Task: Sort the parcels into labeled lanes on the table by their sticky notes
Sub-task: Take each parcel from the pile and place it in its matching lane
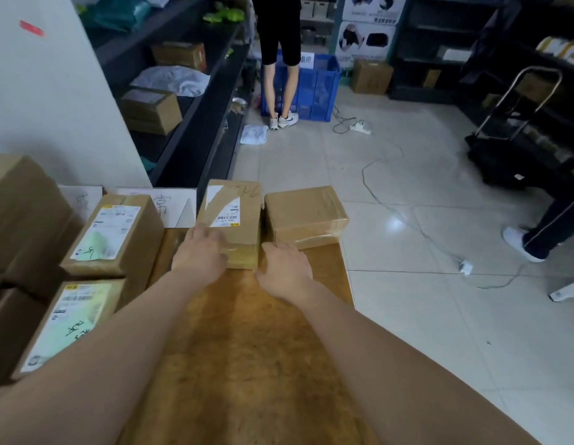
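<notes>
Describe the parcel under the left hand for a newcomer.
At the wooden table's far edge two brown boxes sit side by side. The parcel is the left one, under the left hand. Unlike its plain taped neighbour, it carries a white shipping label.

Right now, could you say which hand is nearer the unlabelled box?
Right: the right hand lies just before the unlabelled box; the left hand rests on the labelled box beside it.

A person's left hand (200,248) rests on the near corner of a labelled box (234,216) at the far end of a table (247,348), the right hand (285,268) lying flat just beside it (a plain box (306,213) stands close on the right); note-tagged boxes (112,232) are stacked to the left.
</notes>
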A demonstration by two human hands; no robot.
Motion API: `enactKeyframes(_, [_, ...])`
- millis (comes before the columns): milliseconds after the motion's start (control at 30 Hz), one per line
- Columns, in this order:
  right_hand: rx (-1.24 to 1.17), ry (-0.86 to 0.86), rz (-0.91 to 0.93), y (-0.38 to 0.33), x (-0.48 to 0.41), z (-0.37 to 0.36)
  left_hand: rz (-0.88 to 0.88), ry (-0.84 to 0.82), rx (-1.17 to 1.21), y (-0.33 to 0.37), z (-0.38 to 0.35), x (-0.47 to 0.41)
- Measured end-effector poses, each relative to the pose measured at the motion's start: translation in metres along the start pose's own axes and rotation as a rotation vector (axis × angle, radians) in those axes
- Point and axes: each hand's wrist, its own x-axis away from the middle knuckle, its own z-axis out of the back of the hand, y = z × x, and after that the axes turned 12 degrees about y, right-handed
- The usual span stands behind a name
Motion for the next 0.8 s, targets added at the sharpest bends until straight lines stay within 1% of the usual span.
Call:
enactKeyframes(167, [-0.256, -0.061, -0.158, -0.008, -0.026, -0.023, 0.167, -0.044, 0.107, -0.012, -0.019, -0.014])
enactKeyframes(267, [-0.441, -0.112, -0.279, -0.011, -0.031, -0.031, 0.265, -0.015, 0.234, -0.012, -0.027, -0.013])
enactKeyframes(300, [-0.49, -0.102, -0.309, -0.01, -0.032, -0.035, 0.291, 0.012, 0.267, -0.01, -0.028, -0.011])
enactKeyframes(400, [-0.592, -0.002, -0.362, -0.009, -0.031, -0.045, 0.372, 0.086, 0.364, -0.004, -0.028, 0.0])
enactKeyframes(567, [-0.598, 0.139, -0.409, 0.001, -0.006, -0.056, 0.432, 0.167, 0.523, 0.005, -0.031, 0.035])
enactKeyframes(667, [-0.714, 0.231, -0.435, 0.004, 0.015, -0.056, 0.434, 0.303, 0.597, 0.005, -0.035, 0.057])
enactKeyframes(800, [-0.895, 0.353, -0.43, -0.002, 0.032, -0.038, 0.445, 0.498, 0.786, 0.005, -0.029, 0.079])
